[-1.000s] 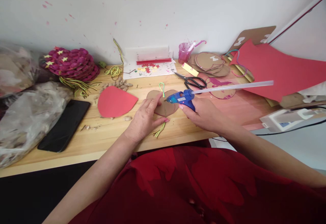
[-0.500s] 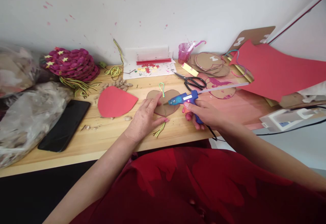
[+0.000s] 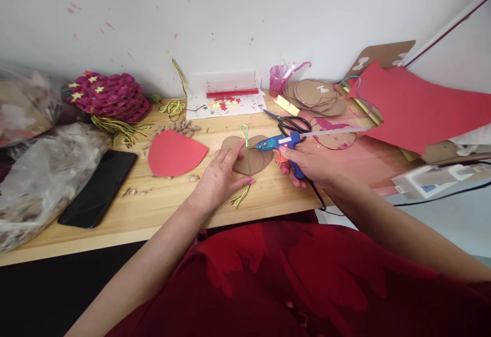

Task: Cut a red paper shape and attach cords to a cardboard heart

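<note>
A brown cardboard heart point(image 3: 257, 164) lies on the table with a cord along its middle. The cord's green-yellow loop point(image 3: 244, 131) sticks out at the top, its loose ends point(image 3: 241, 195) at the bottom. My left hand point(image 3: 220, 173) lies flat over the heart's left side, fingertips near the loop, thumb apart at the lower tip. A blue hot glue gun point(image 3: 282, 145) is gripped in my right hand point(image 3: 305, 165), fingers about its handle and orange trigger. Its nozzle points left, just over the cord below the loop. A long clear glue stick point(image 3: 333, 132) juts from its rear.
Left of my hands lie a red paper heart point(image 3: 174, 154), peanut shells point(image 3: 186, 128), a black phone point(image 3: 98, 188) and plastic bags point(image 3: 53, 173). Behind are a magenta decorated stack point(image 3: 109, 94), star cutouts point(image 3: 226, 103), scissors point(image 3: 289, 122), a cup point(image 3: 278, 80), cardboard discs point(image 3: 314, 94) and red paper point(image 3: 418, 104).
The glue gun's nozzle has moved up along the cord, from the heart's middle to just below the loop. A thin line now shows lower on the cord. My left hand stays put.
</note>
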Motion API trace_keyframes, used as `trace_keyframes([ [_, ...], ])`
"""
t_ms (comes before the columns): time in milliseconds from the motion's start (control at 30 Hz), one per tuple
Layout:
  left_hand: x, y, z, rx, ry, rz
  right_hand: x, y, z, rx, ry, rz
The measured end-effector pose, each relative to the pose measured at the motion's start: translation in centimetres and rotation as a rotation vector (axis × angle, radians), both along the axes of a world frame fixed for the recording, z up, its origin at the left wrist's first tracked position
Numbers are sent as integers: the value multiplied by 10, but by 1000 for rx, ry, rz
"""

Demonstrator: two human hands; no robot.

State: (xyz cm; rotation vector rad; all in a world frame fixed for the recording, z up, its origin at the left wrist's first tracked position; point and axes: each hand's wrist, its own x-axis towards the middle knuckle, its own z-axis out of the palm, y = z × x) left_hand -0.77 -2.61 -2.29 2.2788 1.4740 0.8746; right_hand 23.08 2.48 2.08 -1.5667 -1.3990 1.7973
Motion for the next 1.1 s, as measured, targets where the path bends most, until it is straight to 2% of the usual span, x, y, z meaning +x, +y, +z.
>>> trace_keyframes([
  [133, 0, 0, -1, 11, -5, -8, -2, -4, 2, -6, -26, 36],
  [333, 0, -1, 0, 5, 4, -1, 1, 3, -1, 11, -23, -13],
  [533, 0, 0, -2, 22, -11, -10, 0, -1, 4, -59, -22, 12],
  [700, 0, 0, -2, 24, -7, -11, -2, 0, 8, -16, -30, -48],
  [833, 0, 0, -2, 12, -14, -6, 1, 1, 8, -67, -1, -6],
  [1000, -1, 1, -3, 3, -17, -9, 2, 2, 6, -16, -27, -35],
  [1100, -1, 1, -3, 13, -23, -15, 3, 3, 3, -51, 5, 13],
])
